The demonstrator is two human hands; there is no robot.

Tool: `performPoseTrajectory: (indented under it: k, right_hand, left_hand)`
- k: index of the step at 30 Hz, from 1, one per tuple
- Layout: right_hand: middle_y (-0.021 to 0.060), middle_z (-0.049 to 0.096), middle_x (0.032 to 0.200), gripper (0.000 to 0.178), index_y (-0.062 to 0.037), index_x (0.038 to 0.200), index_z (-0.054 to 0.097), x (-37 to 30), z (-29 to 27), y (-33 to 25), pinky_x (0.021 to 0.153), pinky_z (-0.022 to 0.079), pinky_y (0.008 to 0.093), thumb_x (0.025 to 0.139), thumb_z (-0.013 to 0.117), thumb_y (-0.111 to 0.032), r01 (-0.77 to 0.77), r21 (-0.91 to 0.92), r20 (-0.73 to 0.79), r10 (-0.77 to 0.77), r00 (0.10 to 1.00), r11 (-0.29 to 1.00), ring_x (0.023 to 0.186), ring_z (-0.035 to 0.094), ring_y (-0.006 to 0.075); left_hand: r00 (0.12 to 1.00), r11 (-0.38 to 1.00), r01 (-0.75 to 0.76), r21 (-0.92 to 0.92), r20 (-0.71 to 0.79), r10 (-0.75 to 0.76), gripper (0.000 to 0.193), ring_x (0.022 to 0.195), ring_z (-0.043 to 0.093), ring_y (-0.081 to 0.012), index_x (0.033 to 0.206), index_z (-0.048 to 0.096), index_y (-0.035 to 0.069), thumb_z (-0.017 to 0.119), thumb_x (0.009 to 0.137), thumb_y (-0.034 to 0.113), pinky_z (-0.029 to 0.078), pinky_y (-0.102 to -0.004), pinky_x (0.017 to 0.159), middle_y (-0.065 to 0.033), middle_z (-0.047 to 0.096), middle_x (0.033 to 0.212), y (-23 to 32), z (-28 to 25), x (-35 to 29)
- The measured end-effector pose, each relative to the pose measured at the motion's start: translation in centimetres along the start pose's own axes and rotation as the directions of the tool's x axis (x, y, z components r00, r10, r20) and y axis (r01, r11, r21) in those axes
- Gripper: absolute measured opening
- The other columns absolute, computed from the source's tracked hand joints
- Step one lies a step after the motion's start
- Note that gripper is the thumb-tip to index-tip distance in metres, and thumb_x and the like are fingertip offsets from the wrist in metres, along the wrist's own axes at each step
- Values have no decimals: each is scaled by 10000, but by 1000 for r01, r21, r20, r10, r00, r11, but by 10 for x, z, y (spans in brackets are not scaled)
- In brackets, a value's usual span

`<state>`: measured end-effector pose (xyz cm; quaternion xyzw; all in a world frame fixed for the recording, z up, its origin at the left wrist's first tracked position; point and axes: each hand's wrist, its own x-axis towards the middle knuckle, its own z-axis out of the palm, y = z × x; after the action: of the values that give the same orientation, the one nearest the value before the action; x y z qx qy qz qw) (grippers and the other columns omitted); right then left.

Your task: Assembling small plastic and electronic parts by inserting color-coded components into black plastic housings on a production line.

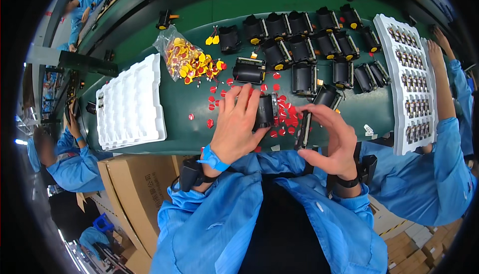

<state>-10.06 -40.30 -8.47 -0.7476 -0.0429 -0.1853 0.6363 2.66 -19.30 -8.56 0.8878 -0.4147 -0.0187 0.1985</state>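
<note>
My left hand (235,119) is closed on a black curved plastic housing (266,110) at the table's near edge; its thumb presses the lower side. To its right, my right hand (332,139) pinches a slim black strip-like part (303,130) between thumb and fingers, held upright and apart from the housing. Loose red round stickers (285,114) lie under and around both hands. Just beyond my left hand rests another black housing (249,70) with a board along its top edge.
Rows of black housings (302,48), many with yellow discs, fill the far right. A plastic bag (172,49) of yellow-and-red wired discs lies far left, beside white trays (130,104). A filled white tray (399,84) stands right, near a co-worker's arm (439,79). Below left is a cardboard box (142,189).
</note>
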Motion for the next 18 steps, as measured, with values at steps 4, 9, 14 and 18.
performPoseTrajectory:
  k: [4,9,14,18]
  right_hand:
    - [225,630,1282,747,79,1316,533,19,-5,-4,1061,455,418,664,860,-81,36,21,76,-38,996,999,1251,591,330]
    - [274,606,1299,863,56,1372,453,43,-4,-9,1130,321,582,636,887,-72,243,333,172,-312,935,911,1359,431,506]
    - [281,606,1291,831,60,1347,465,50,-1,-11,1112,324,619,653,891,-102,282,242,212,-334,918,928,1344,448,504]
    - [279,602,1291,815,63,1344,465,55,-3,-15,1107,343,605,664,885,-90,314,201,229,-357,906,928,1322,473,500]
  left_hand:
    - [998,989,-68,-133,-23,66,802,1270,426,-412,1303,476,-59,831,605,115,385,-499,1021,-239,465,1382,7,-16,0]
    - [978,920,-196,-341,-135,158,762,1064,557,-423,1257,509,-51,779,551,47,474,-468,918,-226,570,1219,23,-53,-1]
    - [942,915,-329,-234,-140,304,828,953,555,-396,1244,520,-83,783,477,87,460,-461,829,-231,586,1141,28,-76,4]
    - [928,905,-371,-209,-132,350,874,908,542,-376,1248,515,-91,790,442,104,438,-451,787,-227,586,1135,24,-78,4]
